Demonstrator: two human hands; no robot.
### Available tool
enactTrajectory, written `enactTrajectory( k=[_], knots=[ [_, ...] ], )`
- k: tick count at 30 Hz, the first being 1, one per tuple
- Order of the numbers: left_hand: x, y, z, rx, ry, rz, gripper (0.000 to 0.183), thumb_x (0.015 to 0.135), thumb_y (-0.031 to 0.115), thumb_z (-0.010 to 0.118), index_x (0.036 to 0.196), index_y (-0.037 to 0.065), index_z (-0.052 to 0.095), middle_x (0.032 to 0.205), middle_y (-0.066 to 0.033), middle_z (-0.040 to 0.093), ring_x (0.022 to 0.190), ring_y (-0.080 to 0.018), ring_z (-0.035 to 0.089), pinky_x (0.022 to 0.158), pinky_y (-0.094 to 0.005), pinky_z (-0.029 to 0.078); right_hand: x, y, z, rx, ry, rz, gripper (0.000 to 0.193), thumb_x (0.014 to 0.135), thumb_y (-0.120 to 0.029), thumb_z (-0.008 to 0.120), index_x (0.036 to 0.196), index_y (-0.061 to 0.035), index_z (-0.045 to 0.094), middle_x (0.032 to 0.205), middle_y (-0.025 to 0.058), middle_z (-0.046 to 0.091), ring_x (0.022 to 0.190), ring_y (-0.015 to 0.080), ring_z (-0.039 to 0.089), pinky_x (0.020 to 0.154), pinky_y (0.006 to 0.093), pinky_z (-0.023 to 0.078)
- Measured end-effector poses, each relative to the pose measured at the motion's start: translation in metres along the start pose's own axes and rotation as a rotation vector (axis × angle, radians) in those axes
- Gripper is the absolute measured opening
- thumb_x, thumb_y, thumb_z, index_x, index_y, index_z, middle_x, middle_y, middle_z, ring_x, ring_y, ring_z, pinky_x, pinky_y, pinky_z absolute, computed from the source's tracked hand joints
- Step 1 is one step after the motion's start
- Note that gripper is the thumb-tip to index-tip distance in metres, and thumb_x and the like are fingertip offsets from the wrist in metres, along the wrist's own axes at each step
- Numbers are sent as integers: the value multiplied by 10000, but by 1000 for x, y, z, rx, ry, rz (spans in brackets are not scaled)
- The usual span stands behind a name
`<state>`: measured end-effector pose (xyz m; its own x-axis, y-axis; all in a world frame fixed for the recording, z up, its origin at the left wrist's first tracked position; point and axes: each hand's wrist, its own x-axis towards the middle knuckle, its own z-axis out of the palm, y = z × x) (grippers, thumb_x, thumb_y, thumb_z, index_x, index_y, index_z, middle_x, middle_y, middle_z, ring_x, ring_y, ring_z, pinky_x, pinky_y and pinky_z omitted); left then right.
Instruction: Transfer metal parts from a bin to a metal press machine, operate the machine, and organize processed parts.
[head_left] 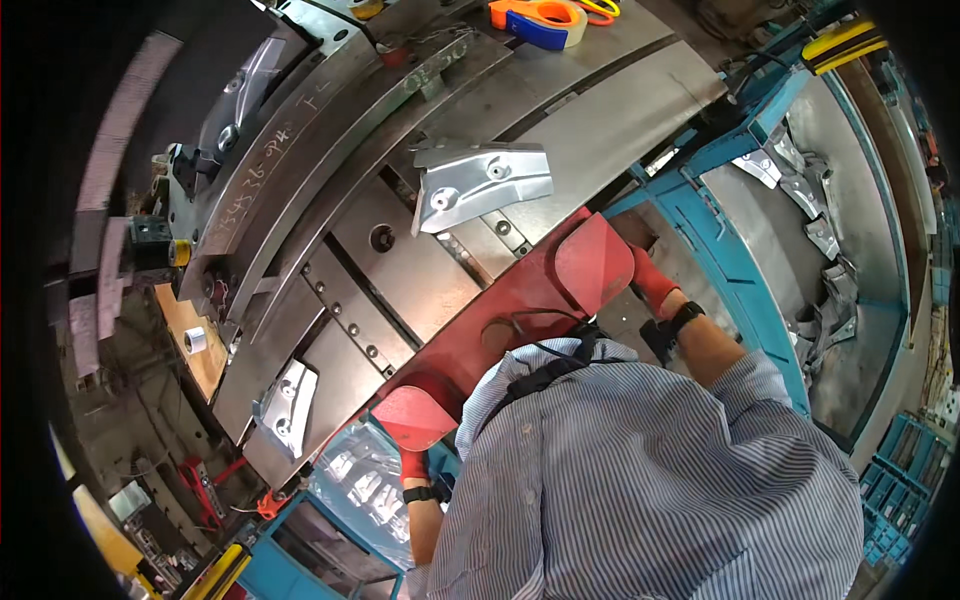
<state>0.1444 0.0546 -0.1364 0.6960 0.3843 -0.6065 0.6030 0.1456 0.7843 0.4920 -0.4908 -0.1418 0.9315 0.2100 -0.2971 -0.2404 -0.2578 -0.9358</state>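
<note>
My left hand point(413, 466), in a red glove, reaches up under a rounded red guard point(412, 415) at the front of a red panel. My right hand point(652, 282), gloved the same way, goes behind a second red guard point(597, 262) to the right. The guards hide the fingers of both hands, so what they touch does not show. Ahead of the red panel point(455, 345), one bent silver sheet-metal part point(485, 185) lies on the steel press bed point(400, 270). Another pressed metal part point(288, 408) rests at the bed's left end.
To the right, a blue-framed bin point(850, 130) contains several metal parts point(800, 190). More parts point(370, 490) lie in a blue container at lower left. An orange and blue tape dispenser point(540, 20) sits on the far edge. A heavy steel die point(290, 170) stands behind the bed.
</note>
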Motion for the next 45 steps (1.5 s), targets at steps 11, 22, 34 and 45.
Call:
enactTrajectory(
  k=[11,22,34,45],
  knots=[
    [-7,20,8,217,-55,45,313,951,188,534,1194,2,598,1119,-98,658,1006,-154,594,844,-315,486,-2,-19,-3,-45,46,107,474,856,-155,691,1282,-2,549,1199,78,641,1072,167,571,945,335,453],
    [-8,210,-7,853,174,-72,337,902,333,577,975,22,685,919,-184,695,906,-346,658,817,-419,490,14,-43,-46,-213,464,50,410,832,-121,677,1213,9,599,1130,124,659,991,215,613,875,349,481],
    [80,523,35,797,496,894,314,879,301,651,923,-8,619,830,-192,650,772,-339,634,692,-377,475,106,-253,94,-1119,47,-610,1112,585,-485,809,1451,-22,287,1479,222,284,1364,421,252,1127,537,187],
    [209,615,102,850,818,702,500,837,543,597,985,69,654,982,-195,681,948,-379,642,792,-448,501,135,-243,111,-1207,-167,-619,1187,566,-595,779,1455,-6,257,1464,272,293,1339,412,303,1069,579,243]
  ],
)
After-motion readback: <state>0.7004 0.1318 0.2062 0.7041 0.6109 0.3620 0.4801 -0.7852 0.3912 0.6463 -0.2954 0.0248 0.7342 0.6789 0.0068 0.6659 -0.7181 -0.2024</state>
